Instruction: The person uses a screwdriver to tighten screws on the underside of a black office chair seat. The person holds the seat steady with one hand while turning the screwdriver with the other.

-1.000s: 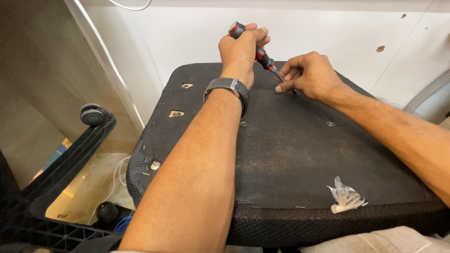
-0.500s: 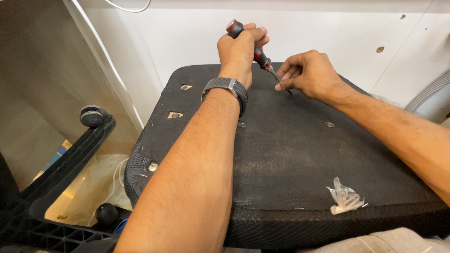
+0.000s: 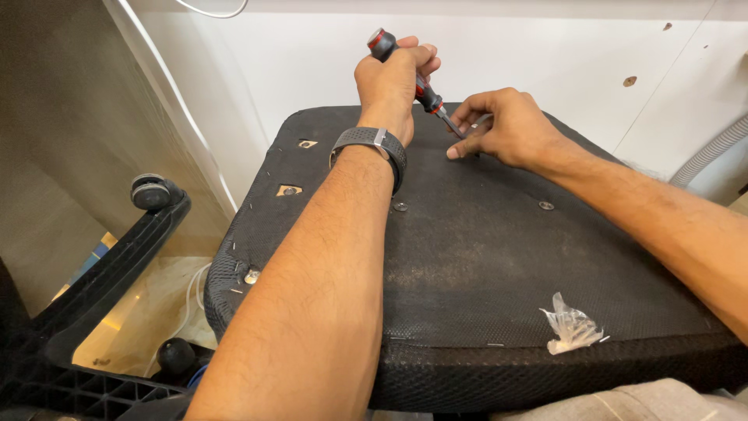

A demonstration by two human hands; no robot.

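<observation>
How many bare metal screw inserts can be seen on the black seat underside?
5: two in cut-outs at far left, one at the left edge, one by the wristband, one mid-right. The hands may hide more.

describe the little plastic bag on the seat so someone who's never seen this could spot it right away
Start at the big black mesh-covered seat panel that fills the middle of the view. Follow it toward its near right edge, below the right forearm: the small plastic bag lies there. It is clear, crumpled and whitish, the only loose pale thing on the dark fabric, unlike the round metal screw heads set flat in it.
</observation>
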